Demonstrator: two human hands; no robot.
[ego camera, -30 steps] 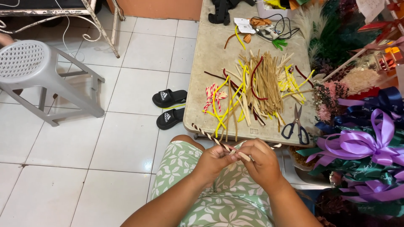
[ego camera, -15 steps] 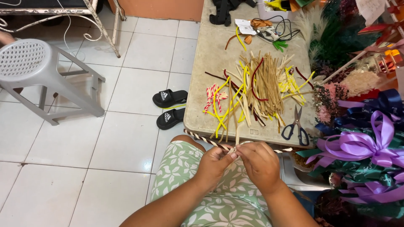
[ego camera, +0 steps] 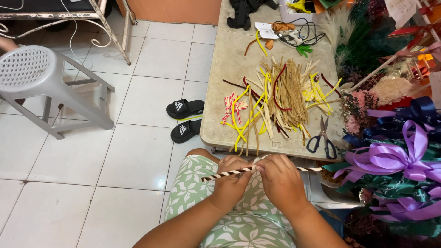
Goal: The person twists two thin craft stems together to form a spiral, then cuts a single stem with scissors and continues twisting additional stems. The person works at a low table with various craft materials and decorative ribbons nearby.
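On the table (ego camera: 220, 133) the big heap of stems (ego camera: 280, 98) lies loose and unworked beside the scissors (ego camera: 322, 136), so most of the work looks undone. Over the lap, the left hand (ego camera: 232, 181) and right hand (ego camera: 281, 181) are both closed, knuckles up, pinching one striped stem (ego camera: 227, 173) level between them.

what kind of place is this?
Likely a small florist or craft workshop: a worktable strewn with pipe cleaners, scissors, purple ribbon bows and dried flowers. Both hands hold a striped pipe cleaner.
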